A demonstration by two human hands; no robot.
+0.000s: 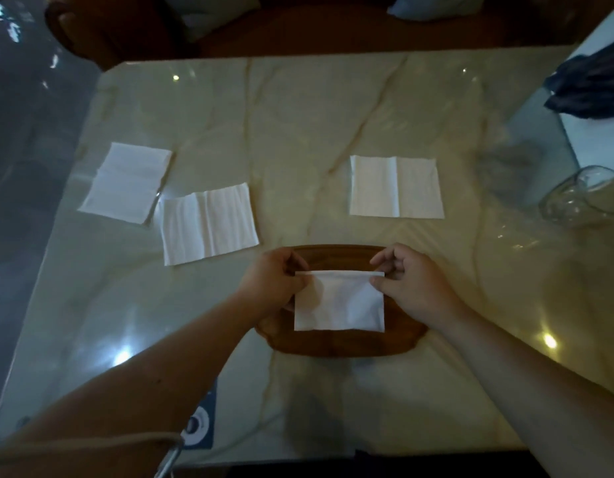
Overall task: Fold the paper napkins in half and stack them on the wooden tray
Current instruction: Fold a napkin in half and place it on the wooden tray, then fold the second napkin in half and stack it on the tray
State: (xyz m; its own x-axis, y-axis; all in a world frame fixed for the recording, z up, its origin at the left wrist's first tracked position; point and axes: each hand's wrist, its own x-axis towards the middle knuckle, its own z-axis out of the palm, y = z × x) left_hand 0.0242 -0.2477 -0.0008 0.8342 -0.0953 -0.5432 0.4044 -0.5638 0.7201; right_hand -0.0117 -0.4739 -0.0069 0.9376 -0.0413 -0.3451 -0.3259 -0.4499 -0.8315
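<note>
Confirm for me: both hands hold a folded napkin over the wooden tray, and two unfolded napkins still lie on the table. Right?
Not quite. The head view shows three unfolded napkins, not two. The rest holds: left hand and right hand hold the folded napkin over the wooden tray.

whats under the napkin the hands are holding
The wooden tray lies beneath the folded napkin, which the left hand and right hand pinch at its top corners. Whether other napkins already sit on the tray behind it is hidden.
</note>
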